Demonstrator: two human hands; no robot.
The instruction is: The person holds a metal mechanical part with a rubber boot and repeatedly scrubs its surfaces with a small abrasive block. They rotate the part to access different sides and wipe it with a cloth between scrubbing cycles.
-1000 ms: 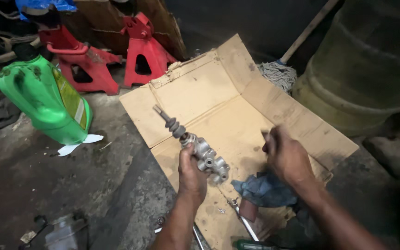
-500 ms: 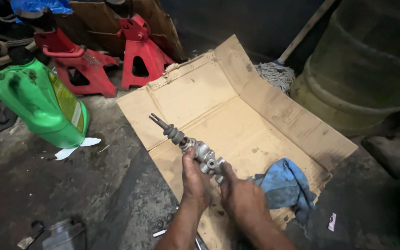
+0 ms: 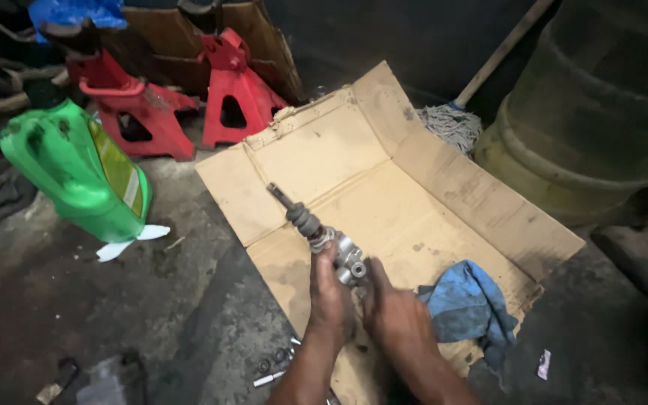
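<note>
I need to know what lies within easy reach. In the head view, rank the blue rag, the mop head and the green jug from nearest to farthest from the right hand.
From the right hand:
1. Blue rag: just to its right, on the cardboard's edge.
2. Mop head: farther up and right, beside the big drum.
3. Green jug: farthest, on the floor far to the left.

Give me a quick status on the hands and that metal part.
Left hand and right hand both grip the metal cylinder over cardboard. Blue rag beside, clear.
</note>
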